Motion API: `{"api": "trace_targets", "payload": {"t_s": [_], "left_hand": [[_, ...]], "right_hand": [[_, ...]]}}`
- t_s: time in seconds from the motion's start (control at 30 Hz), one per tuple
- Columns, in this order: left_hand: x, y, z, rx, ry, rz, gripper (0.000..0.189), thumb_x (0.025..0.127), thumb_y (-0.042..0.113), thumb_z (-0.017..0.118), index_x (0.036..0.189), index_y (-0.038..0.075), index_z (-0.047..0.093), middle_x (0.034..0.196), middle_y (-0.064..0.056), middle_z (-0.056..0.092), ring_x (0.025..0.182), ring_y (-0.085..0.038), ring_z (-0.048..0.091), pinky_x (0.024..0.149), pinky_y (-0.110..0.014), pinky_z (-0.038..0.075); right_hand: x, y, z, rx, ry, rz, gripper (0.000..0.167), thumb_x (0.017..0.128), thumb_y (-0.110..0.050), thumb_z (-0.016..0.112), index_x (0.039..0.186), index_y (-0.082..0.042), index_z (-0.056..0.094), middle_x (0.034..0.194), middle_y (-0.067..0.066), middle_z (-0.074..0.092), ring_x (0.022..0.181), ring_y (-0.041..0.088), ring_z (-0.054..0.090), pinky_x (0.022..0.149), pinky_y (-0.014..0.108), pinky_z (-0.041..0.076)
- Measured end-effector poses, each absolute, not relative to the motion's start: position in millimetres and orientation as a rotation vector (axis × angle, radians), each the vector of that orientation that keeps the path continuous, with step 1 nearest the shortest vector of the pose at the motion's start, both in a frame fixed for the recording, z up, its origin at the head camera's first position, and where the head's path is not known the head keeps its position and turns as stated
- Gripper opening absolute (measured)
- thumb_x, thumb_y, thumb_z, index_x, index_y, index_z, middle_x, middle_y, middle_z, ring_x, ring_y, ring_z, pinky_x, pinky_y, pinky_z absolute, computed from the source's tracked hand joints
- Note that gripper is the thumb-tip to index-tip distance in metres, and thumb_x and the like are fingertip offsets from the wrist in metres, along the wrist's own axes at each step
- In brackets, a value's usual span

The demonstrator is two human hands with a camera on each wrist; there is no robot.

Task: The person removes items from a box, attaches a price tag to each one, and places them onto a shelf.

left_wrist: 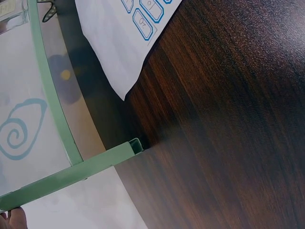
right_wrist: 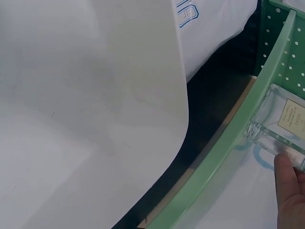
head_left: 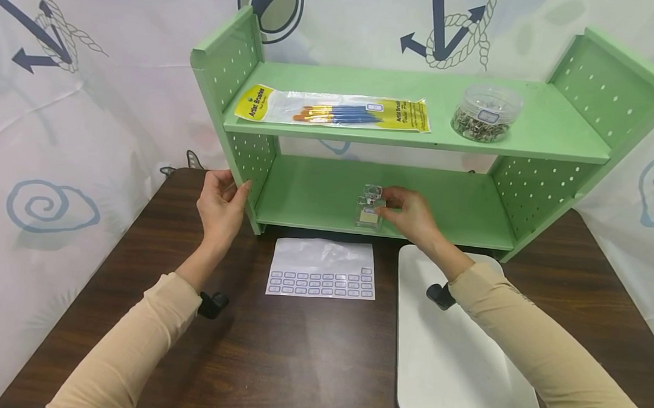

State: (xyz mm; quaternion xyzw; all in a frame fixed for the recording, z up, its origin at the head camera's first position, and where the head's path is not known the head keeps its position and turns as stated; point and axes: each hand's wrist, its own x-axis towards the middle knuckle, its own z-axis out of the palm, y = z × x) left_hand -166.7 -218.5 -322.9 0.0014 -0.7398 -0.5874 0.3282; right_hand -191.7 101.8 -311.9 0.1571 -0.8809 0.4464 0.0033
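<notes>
A small square clear glass bottle (head_left: 367, 217) with a pale label and a clear stopper stands at the front edge of the green shelf's (head_left: 316, 194) lower board. My right hand (head_left: 414, 217) pinches it from the right side, thumb toward me. In the right wrist view, the bottle (right_wrist: 279, 117) shows its printed label, with the thumb (right_wrist: 287, 181) against its glass. My left hand (head_left: 223, 205) grips the front edge of the shelf's left side panel. The left wrist view catches only the fingertips (left_wrist: 16, 219) on the green frame (left_wrist: 71, 179).
On the upper board lie a packet of artist brushes (head_left: 336, 110) and a round clear jar (head_left: 487, 113) of small metal pieces, both labelled. A sheet of blue-edged stickers (head_left: 322, 252) lies before the shelf. A white board (head_left: 457, 356) lies at right on the dark table (head_left: 298, 361).
</notes>
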Motion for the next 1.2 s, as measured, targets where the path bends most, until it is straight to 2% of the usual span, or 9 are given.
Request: {"api": "trace_targets", "payload": {"t_s": [0.53,0.73,0.87,0.93,1.0,1.1,1.17,1.2], "left_hand": [[-168,-218,-328,0.053,-1.972,-1.538,0.029,0.087,0.002,0.065,0.109,-0.007,0.049,0.114,-0.016,0.062,0.106,-0.029,0.064,0.083,-0.022,0.052],[-165,-219,-325,0.078,-2.014,-1.531,0.033,0.087,0.005,0.065,0.114,-0.005,0.049,0.117,-0.015,0.061,0.110,-0.025,0.062,0.089,-0.024,0.050],[-155,-214,-312,0.056,-2.046,-1.532,0.038,0.087,0.003,0.064,0.121,-0.006,0.048,0.122,-0.018,0.059,0.114,-0.028,0.059,0.095,-0.028,0.047],[-148,-211,-303,0.035,-2.078,-1.523,0.043,0.088,0.002,0.062,0.127,-0.005,0.046,0.126,-0.020,0.057,0.117,-0.030,0.056,0.097,-0.030,0.046],[-141,-209,-295,0.009,-2.105,-1.524,0.049,0.089,0.003,0.061,0.134,-0.004,0.042,0.132,-0.020,0.053,0.121,-0.030,0.053,0.100,-0.033,0.043],[-133,-210,-287,-0.009,-2.121,-1.539,0.058,0.090,0.006,0.059,0.142,0.001,0.034,0.143,-0.015,0.044,0.129,-0.026,0.045,0.105,-0.036,0.039],[-129,-215,-286,-0.030,-2.104,-1.538,0.061,0.091,0.009,0.059,0.145,0.005,0.031,0.148,-0.011,0.038,0.133,-0.023,0.040,0.107,-0.037,0.036],[-127,-218,-286,-0.042,-2.088,-1.532,0.062,0.092,0.009,0.059,0.146,0.007,0.030,0.149,-0.008,0.036,0.134,-0.021,0.039,0.108,-0.036,0.035]], "right_hand": [[-189,106,-316,0.553,-2.709,1.479,0.043,0.087,-0.007,0.064,0.126,0.007,0.051,0.126,0.025,0.055,0.115,0.037,0.056,0.095,0.044,0.047],[-179,124,-317,0.572,-2.675,1.542,0.045,0.091,-0.010,0.061,0.131,0.006,0.048,0.131,0.026,0.051,0.121,0.038,0.050,0.098,0.046,0.044],[-164,142,-315,0.547,-2.701,1.510,0.045,0.093,-0.013,0.058,0.133,0.004,0.046,0.134,0.024,0.049,0.122,0.036,0.049,0.098,0.047,0.044],[-155,151,-314,0.536,-2.707,1.492,0.045,0.094,-0.014,0.058,0.134,0.004,0.046,0.135,0.023,0.049,0.123,0.035,0.049,0.097,0.042,0.045],[-146,162,-313,0.532,-2.708,1.475,0.046,0.094,-0.015,0.058,0.135,0.002,0.045,0.137,0.020,0.048,0.124,0.033,0.048,0.095,0.029,0.047],[-130,180,-309,0.555,-2.678,1.437,0.046,0.094,-0.015,0.058,0.135,0.001,0.045,0.138,0.019,0.047,0.125,0.033,0.047,0.088,0.011,0.045],[-119,193,-306,0.572,-2.649,1.379,0.046,0.093,-0.014,0.058,0.136,0.001,0.045,0.138,0.019,0.047,0.125,0.032,0.046,0.084,0.003,0.041],[-114,200,-305,0.579,-2.626,1.337,0.046,0.093,-0.012,0.059,0.135,0.001,0.046,0.137,0.020,0.048,0.126,0.025,0.048,0.083,0.002,0.040]]}}
